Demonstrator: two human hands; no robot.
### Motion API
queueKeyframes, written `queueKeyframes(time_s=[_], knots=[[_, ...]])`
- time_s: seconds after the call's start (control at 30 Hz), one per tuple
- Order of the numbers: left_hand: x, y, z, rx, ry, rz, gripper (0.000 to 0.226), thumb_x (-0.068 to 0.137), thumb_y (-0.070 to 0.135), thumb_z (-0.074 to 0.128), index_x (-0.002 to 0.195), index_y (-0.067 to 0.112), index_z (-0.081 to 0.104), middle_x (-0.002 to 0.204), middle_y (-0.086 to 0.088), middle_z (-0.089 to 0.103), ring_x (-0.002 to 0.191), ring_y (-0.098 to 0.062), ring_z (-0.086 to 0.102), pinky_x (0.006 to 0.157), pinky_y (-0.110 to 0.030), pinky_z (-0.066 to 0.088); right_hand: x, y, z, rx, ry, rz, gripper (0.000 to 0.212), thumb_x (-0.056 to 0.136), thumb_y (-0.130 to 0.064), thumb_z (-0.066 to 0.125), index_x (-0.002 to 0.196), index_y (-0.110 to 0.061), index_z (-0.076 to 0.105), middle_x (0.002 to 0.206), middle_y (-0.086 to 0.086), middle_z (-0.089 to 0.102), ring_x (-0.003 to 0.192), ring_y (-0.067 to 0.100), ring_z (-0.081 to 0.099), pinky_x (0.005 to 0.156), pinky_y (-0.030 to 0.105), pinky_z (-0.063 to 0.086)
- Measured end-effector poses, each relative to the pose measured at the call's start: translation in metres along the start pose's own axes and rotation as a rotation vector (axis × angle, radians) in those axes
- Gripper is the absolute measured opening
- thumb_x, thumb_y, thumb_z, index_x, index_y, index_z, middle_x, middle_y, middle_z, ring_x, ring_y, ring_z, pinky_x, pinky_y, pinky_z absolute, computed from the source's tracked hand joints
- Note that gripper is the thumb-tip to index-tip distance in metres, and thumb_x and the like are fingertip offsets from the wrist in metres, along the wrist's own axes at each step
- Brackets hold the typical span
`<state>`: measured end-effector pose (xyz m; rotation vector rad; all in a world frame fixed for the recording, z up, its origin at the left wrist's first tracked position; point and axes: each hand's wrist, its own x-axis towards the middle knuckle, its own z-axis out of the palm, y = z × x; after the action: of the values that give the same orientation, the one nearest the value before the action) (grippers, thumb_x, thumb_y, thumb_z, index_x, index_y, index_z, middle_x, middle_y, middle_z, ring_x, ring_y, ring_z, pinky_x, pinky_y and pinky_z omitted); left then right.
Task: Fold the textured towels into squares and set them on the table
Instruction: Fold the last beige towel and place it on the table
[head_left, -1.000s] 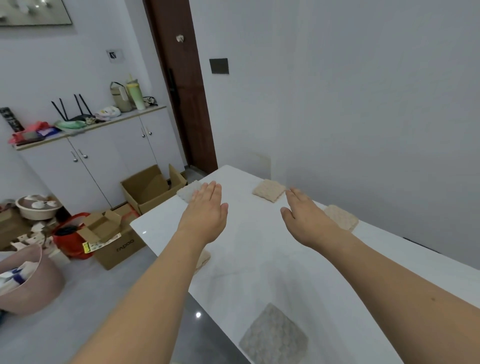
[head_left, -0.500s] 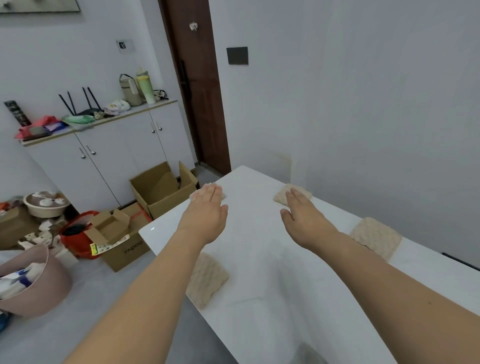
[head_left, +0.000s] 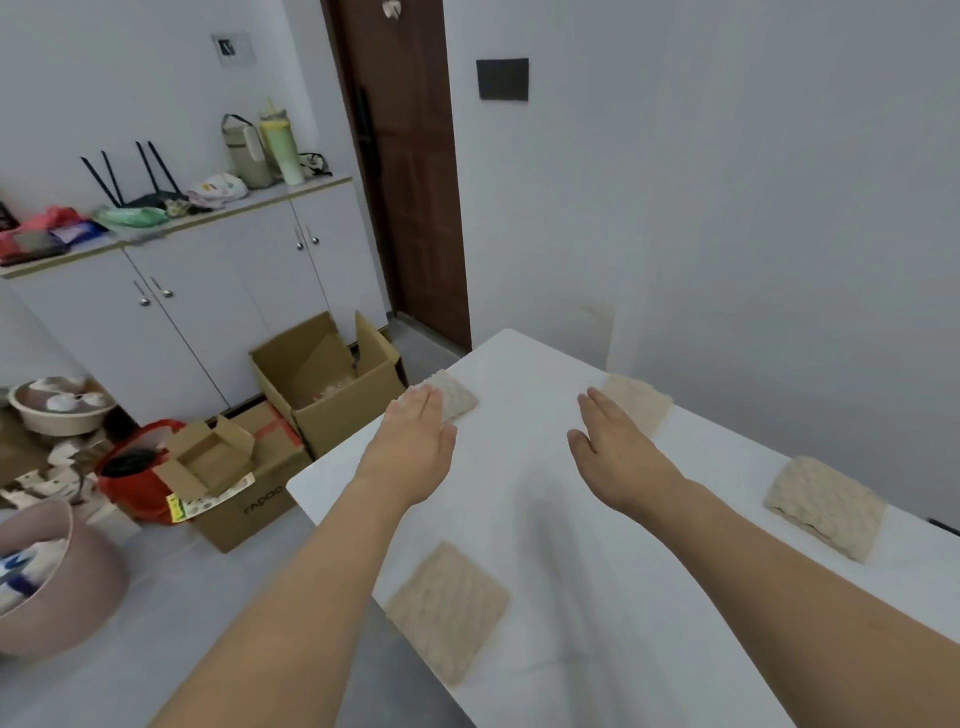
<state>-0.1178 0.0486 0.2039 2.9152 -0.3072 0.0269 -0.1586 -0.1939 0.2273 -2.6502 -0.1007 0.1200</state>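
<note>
Several folded textured towels lie on the white table (head_left: 545, 519). A pale grey square towel (head_left: 457, 397) sits at the far left edge, and my left hand (head_left: 415, 447) hovers flat over its near side, fingers straight, holding nothing. A beige square towel (head_left: 639, 402) lies at the far right, partly hidden by the fingertips of my right hand (head_left: 618, 452), which is flat and empty too. Another beige towel (head_left: 447, 608) rests at the near left edge under my left forearm. A thicker folded towel (head_left: 826, 506) lies by the wall on the right.
The table stands against the white wall on the right. To the left on the floor are open cardboard boxes (head_left: 322, 379), a red bag (head_left: 135, 478) and a pink tub (head_left: 47, 587). A white cabinet (head_left: 208, 301) and a brown door (head_left: 410, 171) stand behind.
The view has shifted forward along the table, so the towels appear closer and lower. Both hands stay flat and outstretched, now reaching over the two far towels.
</note>
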Motion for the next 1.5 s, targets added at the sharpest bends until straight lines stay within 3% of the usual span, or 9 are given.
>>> queueKeyframes(time_s=[0.3, 0.8, 1.13, 1.5], knots=[[-0.030, -0.051, 0.024, -0.138, 0.030, 0.086, 0.059, 0.106, 0.037, 0.023, 0.158, 0.011, 0.011, 0.166, -0.003, 0.008, 0.153, -0.016, 0.000, 0.123, -0.032, 0.000, -0.007, -0.043, 0.068, 0.046, 0.069, -0.026, 0.055, 0.104, -0.027, 0.028, 0.153, -0.006, 0.013, 0.163, 0.005, 0.005, 0.149, 0.015, 0.002, 0.117, 0.025, 0.003], [0.056, -0.114, 0.150, -0.197, -0.275, 0.222, 0.058, 0.107, 0.035, 0.021, 0.158, 0.010, 0.009, 0.166, -0.002, 0.004, 0.152, -0.013, -0.002, 0.124, -0.031, -0.002, 0.066, -0.017, 0.195, 0.131, 0.056, 0.257, 0.055, 0.104, -0.028, 0.026, 0.154, -0.008, 0.012, 0.163, 0.003, 0.004, 0.149, 0.013, 0.001, 0.119, 0.026, 0.004], [0.048, -0.135, 0.178, -0.256, -0.302, 0.245, 0.058, 0.107, 0.037, 0.020, 0.158, 0.012, 0.009, 0.166, -0.001, 0.005, 0.152, -0.011, -0.002, 0.123, -0.029, -0.002, 0.072, -0.027, 0.231, 0.154, 0.103, 0.298, 0.054, 0.104, -0.025, 0.027, 0.153, -0.007, 0.014, 0.162, 0.005, 0.008, 0.149, 0.014, 0.004, 0.110, 0.018, 0.000], [0.056, -0.148, 0.229, -0.348, -0.347, 0.287, 0.057, 0.107, 0.039, 0.019, 0.158, 0.018, 0.007, 0.166, 0.006, 0.003, 0.150, -0.003, -0.004, 0.121, -0.023, -0.004, 0.062, -0.005, 0.279, 0.232, 0.178, 0.377, 0.054, 0.104, -0.030, 0.025, 0.154, -0.013, 0.013, 0.162, -0.002, 0.007, 0.148, 0.009, 0.004, 0.112, 0.018, 0.001]])
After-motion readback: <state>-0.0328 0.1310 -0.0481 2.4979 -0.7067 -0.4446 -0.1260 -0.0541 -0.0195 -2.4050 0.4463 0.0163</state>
